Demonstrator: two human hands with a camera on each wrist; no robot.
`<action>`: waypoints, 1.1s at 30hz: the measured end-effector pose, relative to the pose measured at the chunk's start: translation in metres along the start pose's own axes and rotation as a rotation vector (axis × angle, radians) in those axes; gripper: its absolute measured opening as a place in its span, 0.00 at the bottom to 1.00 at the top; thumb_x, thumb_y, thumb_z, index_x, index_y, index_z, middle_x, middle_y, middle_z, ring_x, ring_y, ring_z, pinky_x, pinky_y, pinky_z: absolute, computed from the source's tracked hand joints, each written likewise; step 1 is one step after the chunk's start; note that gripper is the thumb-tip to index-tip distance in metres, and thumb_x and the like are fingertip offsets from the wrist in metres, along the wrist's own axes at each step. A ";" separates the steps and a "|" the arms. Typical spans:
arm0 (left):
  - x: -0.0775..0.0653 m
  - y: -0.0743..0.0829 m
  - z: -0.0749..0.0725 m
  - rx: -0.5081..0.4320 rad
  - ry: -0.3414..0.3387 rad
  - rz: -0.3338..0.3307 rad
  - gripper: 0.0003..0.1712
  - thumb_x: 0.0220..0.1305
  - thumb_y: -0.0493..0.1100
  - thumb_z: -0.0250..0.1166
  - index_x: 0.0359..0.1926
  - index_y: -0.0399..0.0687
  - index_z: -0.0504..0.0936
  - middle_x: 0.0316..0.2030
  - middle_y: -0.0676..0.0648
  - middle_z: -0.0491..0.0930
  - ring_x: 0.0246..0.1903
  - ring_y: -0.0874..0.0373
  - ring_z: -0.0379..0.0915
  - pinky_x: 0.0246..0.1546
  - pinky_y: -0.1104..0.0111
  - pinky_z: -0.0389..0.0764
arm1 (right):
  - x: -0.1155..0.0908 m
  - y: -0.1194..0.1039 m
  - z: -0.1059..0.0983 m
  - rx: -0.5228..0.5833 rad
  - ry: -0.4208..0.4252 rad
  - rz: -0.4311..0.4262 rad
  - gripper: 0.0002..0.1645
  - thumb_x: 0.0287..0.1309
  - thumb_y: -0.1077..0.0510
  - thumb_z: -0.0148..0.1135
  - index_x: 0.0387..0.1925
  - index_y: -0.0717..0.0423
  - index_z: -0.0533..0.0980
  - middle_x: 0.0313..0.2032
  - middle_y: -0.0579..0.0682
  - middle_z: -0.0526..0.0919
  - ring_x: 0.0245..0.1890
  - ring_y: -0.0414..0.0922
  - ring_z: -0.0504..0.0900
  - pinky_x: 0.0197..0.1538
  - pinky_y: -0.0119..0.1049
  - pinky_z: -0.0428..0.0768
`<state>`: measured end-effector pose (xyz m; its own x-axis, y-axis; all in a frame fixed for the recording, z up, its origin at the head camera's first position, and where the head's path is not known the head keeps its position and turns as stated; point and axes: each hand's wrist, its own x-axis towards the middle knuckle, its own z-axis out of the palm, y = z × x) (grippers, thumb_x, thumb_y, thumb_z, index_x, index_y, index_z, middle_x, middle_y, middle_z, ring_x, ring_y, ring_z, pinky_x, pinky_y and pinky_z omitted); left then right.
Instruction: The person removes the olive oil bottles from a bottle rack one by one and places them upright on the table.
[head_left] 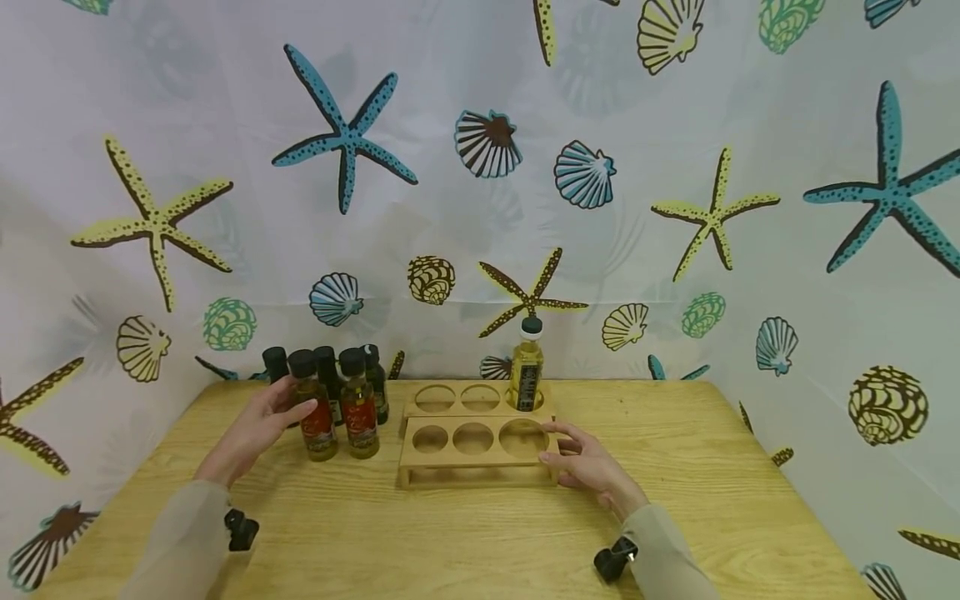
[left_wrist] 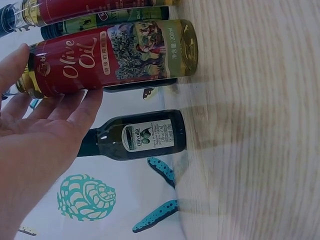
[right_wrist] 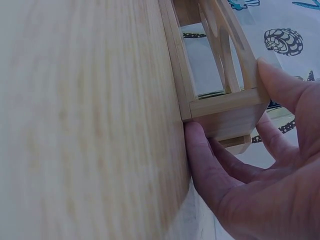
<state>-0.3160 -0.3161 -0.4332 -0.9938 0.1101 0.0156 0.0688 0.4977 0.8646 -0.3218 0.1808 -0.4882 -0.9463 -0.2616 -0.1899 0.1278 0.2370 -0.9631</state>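
My left hand (head_left: pixel 253 431) is at the leftmost red-labelled olive oil bottle (head_left: pixel 318 429), thumb on the near side and fingers around its upper part. In the left wrist view that olive oil bottle (left_wrist: pixel 135 57) stands upright on the table. Beside it is a second red-labelled bottle (head_left: pixel 362 421); dark-capped bottles (head_left: pixel 377 387) stand behind, partly hidden. My right hand (head_left: pixel 592 467) holds the right end of a two-tier wooden bottle rack (head_left: pixel 442 464), thumb on the upper front edge and fingers along the side. A yellow oil bottle (head_left: pixel 527 371) stands in the rack's back right hole.
The rack's other round holes hold no bottles. A dark Olivoilà bottle (left_wrist: pixel 147 136) stands near my left fingers. The wooden table (head_left: pixel 420 550) ends at a patterned curtain (head_left: pixel 450 217) behind and on both sides.
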 end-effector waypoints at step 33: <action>-0.013 0.009 0.006 -0.119 0.390 0.084 0.36 0.68 0.60 0.60 0.67 0.42 0.68 0.49 0.60 0.74 0.41 0.74 0.73 0.39 0.81 0.79 | 0.000 0.000 0.001 0.001 0.014 0.001 0.36 0.54 0.46 0.72 0.65 0.39 0.71 0.72 0.63 0.59 0.71 0.62 0.60 0.54 0.49 0.81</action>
<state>-0.3019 -0.3078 -0.4285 -0.9454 -0.1996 0.2575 0.1627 0.3955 0.9040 -0.3214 0.1800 -0.4880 -0.9502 -0.2483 -0.1882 0.1290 0.2362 -0.9631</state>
